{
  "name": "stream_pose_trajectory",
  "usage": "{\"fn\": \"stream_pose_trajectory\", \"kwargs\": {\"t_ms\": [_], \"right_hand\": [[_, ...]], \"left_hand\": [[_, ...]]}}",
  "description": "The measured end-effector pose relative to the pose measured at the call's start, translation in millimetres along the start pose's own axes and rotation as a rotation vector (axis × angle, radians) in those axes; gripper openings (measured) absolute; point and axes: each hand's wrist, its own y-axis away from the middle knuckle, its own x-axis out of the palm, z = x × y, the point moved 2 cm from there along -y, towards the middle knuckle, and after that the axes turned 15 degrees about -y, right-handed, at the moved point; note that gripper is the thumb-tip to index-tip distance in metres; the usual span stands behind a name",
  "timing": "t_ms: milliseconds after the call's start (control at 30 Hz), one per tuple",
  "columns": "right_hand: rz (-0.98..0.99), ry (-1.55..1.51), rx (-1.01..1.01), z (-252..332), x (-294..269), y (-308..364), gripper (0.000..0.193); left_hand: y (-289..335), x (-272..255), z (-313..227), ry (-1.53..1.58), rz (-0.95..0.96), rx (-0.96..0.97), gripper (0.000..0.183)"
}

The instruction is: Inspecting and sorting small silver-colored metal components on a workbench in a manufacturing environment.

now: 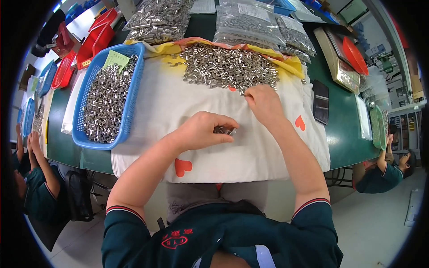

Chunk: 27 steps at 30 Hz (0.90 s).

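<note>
A broad pile of small silver metal sleeves (228, 64) lies on a white cloth (147, 98) printed with red hearts. My left hand (203, 130) is curled over the middle of the cloth, with several of the sleeves cupped inside its fingers. At the pile's near right edge, my right hand (263, 102) has its fingertips pinched together and turned down, touching the sleeves there. A sleeve seems to show at those fingertips, but the fingers partly hide it. Left of the cloth stands a blue plastic basket (127, 129) filled with similar sleeves and a yellow-green paper slip.
Bulging clear bags of metal parts (246, 22) line the back of the green table (344, 143). A dark wallet-like case (320, 102) lies right of the cloth. Red bins (96, 42) stand at the far left. Other people sit at both sides.
</note>
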Motion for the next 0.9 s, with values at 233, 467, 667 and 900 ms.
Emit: {"fn": "stream_pose_trajectory", "kwargs": {"t_ms": [233, 467, 667, 900], "right_hand": [[0.101, 0.078, 0.044, 9, -4, -10, 0.005], [-0.033, -0.774, 0.319, 53, -11, -4, 0.004], [-0.032, -0.764, 0.142, 60, 0, -3, 0.007], [-0.123, -0.398, -0.134, 63, 7, 3, 0.012]], "left_hand": [[-7, -2, 28, 0.550, -0.018, -0.131, 0.033], [-9, -16, 44, 0.882, -0.123, -0.090, 0.034], [-9, -16, 41, 0.889, -0.142, -0.136, 0.035], [-9, -13, 37, 0.673, -0.200, -0.224, 0.034]]}}
